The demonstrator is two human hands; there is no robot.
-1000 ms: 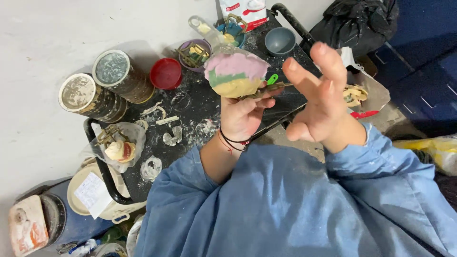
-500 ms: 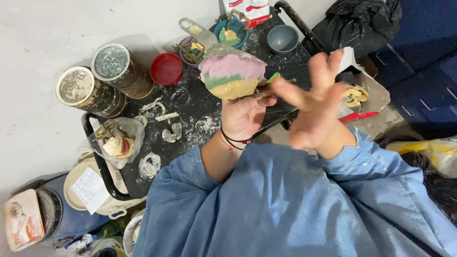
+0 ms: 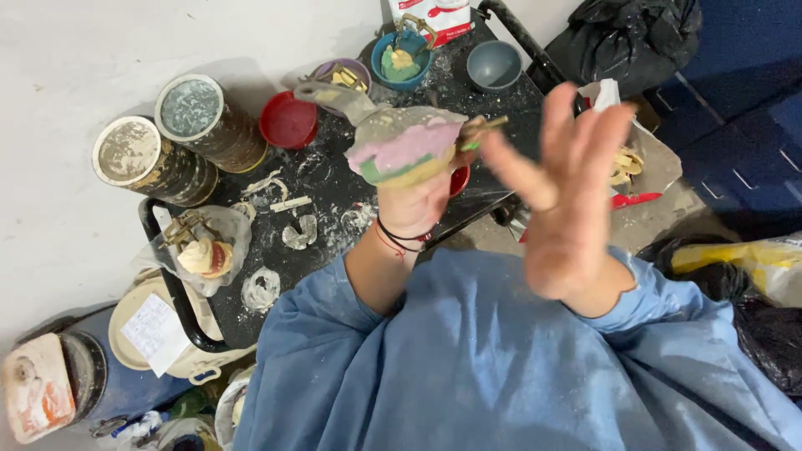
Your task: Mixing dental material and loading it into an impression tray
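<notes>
The left hand [image 3: 415, 203] grips from beneath a pink-and-green impression tray [image 3: 401, 149] held up over the black cart [image 3: 334, 188], seemingly soft, messy and best held by its handle, while the right hand [image 3: 572, 200] hovers spread open.

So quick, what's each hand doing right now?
Left hand: closed, holding a pink, green and yellow lump.
Right hand: open, fingers spread, holding nothing.
</notes>
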